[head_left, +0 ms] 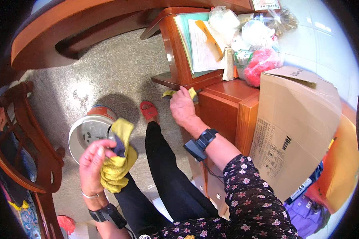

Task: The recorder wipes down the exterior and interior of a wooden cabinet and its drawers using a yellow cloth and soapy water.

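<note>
My left hand (92, 161) is closed on a bunched yellow and grey cloth (117, 171), whose folds hang beside my fingers over my leg. A white bucket (72, 137) with water in it stands on the floor just beyond this hand. My right hand (183, 107) is closed over a second yellow and grey cloth (192, 93), whose ends stick out on both sides of the fingers. That cloth lies against the reddish-brown wooden cabinet (221, 113), just below a thin protruding wooden ledge (165, 81). The palm side of my right hand is hidden.
Papers (203, 55), an orange flat tool (210, 40) and several plastic bags (259, 34) lie on the cabinet top. A large cardboard box (295, 119) leans at its right. A wooden chair (52, 171) stands at the left, a curved wooden table (40, 47) at the back.
</note>
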`<state>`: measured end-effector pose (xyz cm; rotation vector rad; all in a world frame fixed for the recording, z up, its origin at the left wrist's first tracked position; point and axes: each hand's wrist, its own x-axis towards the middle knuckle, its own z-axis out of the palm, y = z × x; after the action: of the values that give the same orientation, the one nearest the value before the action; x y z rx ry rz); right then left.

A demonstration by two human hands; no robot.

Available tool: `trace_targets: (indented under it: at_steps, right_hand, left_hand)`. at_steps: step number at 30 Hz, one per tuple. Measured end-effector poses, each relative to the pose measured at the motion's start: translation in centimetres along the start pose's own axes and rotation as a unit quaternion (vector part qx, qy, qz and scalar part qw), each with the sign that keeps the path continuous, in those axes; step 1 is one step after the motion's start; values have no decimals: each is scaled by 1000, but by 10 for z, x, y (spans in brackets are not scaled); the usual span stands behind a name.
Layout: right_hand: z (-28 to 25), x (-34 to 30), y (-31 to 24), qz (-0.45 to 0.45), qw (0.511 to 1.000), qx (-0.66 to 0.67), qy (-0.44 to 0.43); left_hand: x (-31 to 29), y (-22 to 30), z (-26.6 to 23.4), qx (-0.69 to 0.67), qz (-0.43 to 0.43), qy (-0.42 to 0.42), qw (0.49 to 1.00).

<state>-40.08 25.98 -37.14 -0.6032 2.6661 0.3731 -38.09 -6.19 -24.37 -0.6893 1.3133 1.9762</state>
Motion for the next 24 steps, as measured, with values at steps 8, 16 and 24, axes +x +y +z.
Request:
trace_targets:
  at_steps: [8,16,24]
  right_hand:
    - [-132,0,110,155,967,-196,-49]
    - [-113,1,156,188,896,73,-396]
    - [-45,10,100,45,937,-35,-345]
  left_hand:
    - [-77,-103,-34,-39,-115,10,993]
    - [-93,-131,-32,-53,-106,18,993]
    - [-98,-145,-32,-68,-105,44,991]
